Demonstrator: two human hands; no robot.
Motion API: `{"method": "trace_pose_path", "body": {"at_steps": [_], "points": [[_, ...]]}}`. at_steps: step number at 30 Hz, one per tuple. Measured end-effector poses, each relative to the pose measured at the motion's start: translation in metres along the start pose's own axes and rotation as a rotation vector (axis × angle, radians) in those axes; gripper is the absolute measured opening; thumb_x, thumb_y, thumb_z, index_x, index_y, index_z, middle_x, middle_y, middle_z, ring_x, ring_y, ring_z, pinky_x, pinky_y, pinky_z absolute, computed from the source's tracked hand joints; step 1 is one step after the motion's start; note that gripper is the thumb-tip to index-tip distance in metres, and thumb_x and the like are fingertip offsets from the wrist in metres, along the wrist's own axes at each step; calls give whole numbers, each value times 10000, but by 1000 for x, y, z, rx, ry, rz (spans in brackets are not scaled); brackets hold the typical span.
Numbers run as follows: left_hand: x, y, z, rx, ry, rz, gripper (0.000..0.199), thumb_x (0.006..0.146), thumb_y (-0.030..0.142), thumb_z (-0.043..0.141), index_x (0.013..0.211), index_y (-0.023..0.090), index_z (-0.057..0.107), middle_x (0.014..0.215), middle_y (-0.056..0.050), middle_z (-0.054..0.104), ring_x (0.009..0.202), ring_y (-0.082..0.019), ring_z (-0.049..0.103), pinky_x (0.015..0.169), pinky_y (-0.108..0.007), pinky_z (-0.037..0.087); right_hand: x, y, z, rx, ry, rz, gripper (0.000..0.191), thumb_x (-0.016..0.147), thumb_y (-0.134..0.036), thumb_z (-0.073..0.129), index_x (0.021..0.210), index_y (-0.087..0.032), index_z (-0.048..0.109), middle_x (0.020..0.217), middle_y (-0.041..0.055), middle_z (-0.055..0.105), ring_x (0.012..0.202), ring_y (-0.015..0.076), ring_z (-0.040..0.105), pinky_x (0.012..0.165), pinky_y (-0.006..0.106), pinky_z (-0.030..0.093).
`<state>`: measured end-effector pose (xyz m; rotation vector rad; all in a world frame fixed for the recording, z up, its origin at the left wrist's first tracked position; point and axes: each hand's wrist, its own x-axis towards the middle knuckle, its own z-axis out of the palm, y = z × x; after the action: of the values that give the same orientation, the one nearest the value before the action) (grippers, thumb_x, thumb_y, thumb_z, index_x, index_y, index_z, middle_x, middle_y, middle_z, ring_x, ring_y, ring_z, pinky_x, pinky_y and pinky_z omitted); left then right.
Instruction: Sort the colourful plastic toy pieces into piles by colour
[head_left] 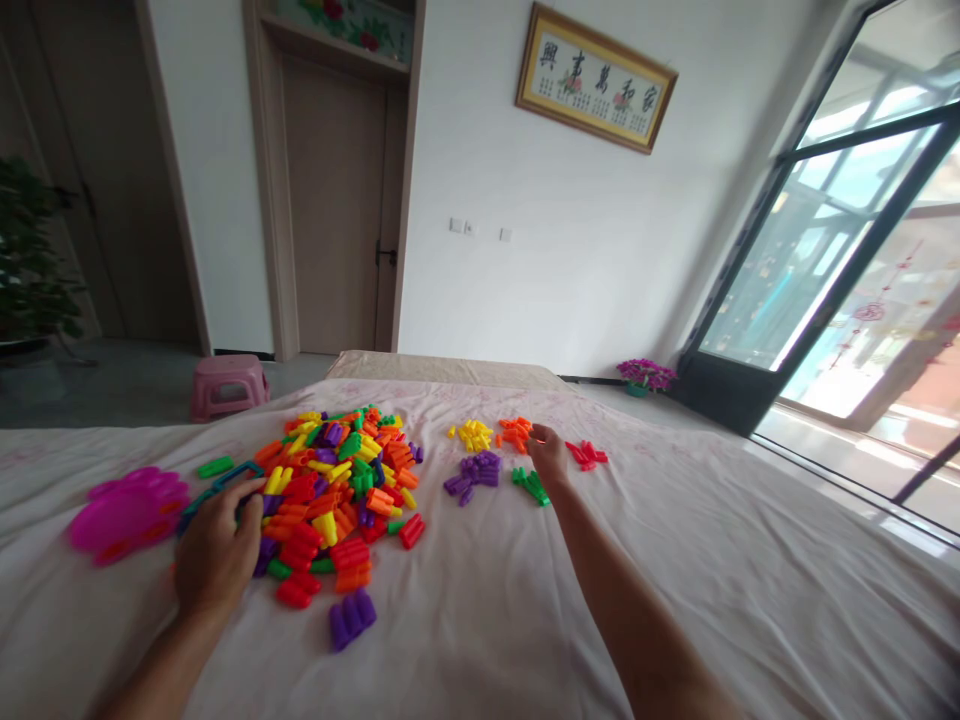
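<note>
My left hand (222, 540) rests at the left edge of a big heap of mixed plastic building pieces (330, 480), in red, orange, yellow, green and purple. Its fingers are curled, and what lies in them is mostly hidden. A teal frame-shaped piece (225, 478) lies just beyond its fingers. Farther off, my right hand (550, 452) is at a small group of orange pieces (515, 432), fingers bent together; I cannot make out what they hold. Around it lie groups of yellow pieces (475, 434), purple pieces (475, 472), green pieces (531, 486) and red pieces (586, 455).
A pink tray-like item (124, 510) lies left of the heap, near a lone green piece (215, 467). A purple piece (352, 618) sits in front on the pale cloth (465, 620). Beyond stand a pink stool (229, 385) and a flower pot (641, 378).
</note>
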<state>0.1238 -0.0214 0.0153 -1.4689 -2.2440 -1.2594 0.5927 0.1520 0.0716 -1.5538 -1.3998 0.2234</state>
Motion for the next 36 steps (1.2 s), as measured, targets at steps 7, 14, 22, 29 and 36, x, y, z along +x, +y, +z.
{"method": "trace_pose_path", "body": {"at_steps": [7,14,22,29,36], "points": [[-1,5,0,29,-94,-39,421,923,388,429,1224,191,647,1155,-95,728,1046,-260,661,900,-371,478,-69,-49,53,253,-524,-285,262,806,-261,601,1006,-172,744,893,59,756,762,185,699,669,277,545],[-2,5,1,42,-110,12,434,934,368,406,1254,179,630,1203,-94,723,1091,-246,664,933,-360,474,-137,-92,62,132,-843,-625,166,844,-315,705,970,-224,762,924,23,714,734,128,646,683,225,472],[-1,6,1,65,-122,19,444,934,362,403,1272,180,627,1208,-95,721,1086,-247,664,937,-360,473,-138,-79,64,117,-905,-702,184,817,-288,759,992,-231,761,923,16,720,873,165,655,812,243,466],[-1,2,1,88,-150,13,447,936,385,404,1282,201,621,1209,-104,718,1020,-282,669,860,-397,495,-122,-69,54,99,-628,-501,160,851,-349,712,933,-212,721,868,9,722,741,143,635,680,231,446],[0,-7,5,127,-163,31,430,911,429,426,1255,250,610,1062,-63,735,844,-304,660,715,-428,513,-45,-20,27,165,-201,-197,303,835,-448,612,907,-170,707,826,37,720,719,168,635,681,281,506]]}}
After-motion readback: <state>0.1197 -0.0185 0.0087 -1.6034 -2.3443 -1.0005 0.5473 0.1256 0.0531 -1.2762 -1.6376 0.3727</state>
